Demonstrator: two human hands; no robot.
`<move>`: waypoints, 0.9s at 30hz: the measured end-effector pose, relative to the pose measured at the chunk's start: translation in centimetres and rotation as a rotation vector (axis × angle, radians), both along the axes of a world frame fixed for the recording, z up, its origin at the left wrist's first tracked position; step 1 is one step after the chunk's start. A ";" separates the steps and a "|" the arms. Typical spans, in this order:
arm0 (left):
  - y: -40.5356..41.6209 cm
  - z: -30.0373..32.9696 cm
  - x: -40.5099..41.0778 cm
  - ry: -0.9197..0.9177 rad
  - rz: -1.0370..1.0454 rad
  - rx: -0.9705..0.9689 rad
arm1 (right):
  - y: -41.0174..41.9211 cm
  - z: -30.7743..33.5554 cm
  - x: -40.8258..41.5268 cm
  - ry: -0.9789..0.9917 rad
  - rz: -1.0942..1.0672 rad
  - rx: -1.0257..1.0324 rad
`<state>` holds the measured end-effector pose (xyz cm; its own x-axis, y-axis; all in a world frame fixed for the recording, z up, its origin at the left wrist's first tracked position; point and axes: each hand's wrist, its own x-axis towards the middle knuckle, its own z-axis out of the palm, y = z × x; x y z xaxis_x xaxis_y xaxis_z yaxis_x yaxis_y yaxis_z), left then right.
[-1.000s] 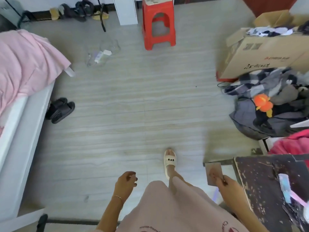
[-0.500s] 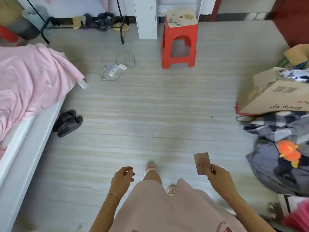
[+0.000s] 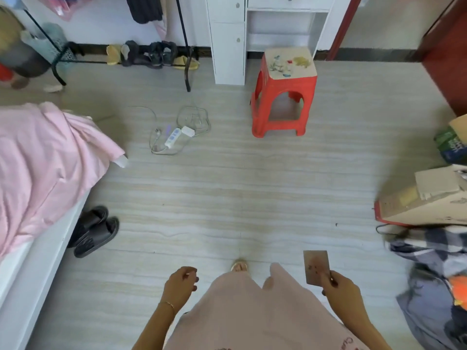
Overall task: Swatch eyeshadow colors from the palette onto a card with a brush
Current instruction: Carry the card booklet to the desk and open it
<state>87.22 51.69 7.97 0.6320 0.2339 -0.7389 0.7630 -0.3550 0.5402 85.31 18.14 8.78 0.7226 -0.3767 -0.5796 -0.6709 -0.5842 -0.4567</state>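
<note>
card in hand, away from the palette

right hand (image 3: 341,290) pinches the swatched card (image 3: 316,267) at its lower corner; left hand (image 3: 180,286) hangs loosely curled, empty. red stool (image 3: 284,92) stands ahead. swatching looks done; next, setting the card down.

marks on the card (image 3: 316,267) blur together; clothes pile (image 3: 434,286) cut by right edge.

Small brownish-grey card (image 3: 316,266) with faint reddish swatch marks, upright, lower right corner pinched in right hand (image 3: 341,290), above floor.
</note>
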 end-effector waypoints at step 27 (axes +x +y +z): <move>4.0 2.4 52.3 -0.143 0.143 -0.016 | 5.2 -0.3 54.7 -0.002 0.135 0.031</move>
